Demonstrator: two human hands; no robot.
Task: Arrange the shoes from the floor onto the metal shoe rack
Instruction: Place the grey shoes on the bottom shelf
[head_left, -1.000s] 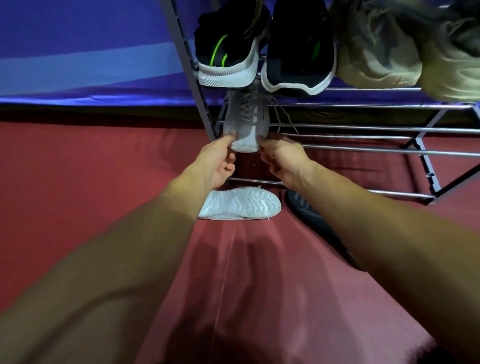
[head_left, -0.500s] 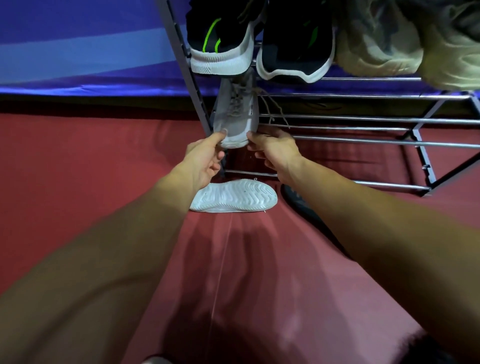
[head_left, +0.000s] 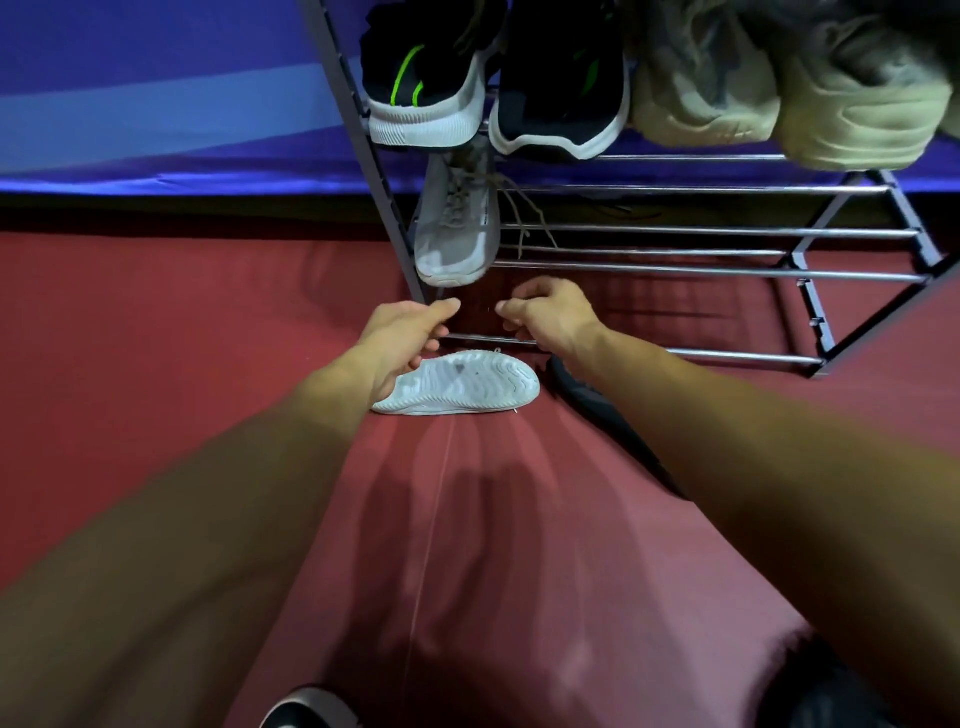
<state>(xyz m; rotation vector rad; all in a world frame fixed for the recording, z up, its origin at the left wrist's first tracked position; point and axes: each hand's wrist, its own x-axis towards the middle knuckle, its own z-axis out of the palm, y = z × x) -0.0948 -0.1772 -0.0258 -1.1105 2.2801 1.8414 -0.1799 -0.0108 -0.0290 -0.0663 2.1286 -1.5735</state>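
Sat toe-out on the middle bars of the metal shoe rack (head_left: 727, 231), hard against the left post: grey sneaker (head_left: 457, 228), laces dangling, probably leaving room for its mate. Hovered just below it, empty and loosely curled: left hand (head_left: 410, 332) and right hand (head_left: 550, 314). Lay sole-up on the red floor (head_left: 156, 338) under the left hand: white sneaker (head_left: 457, 384), a dark shoe (head_left: 587, 395) beside.
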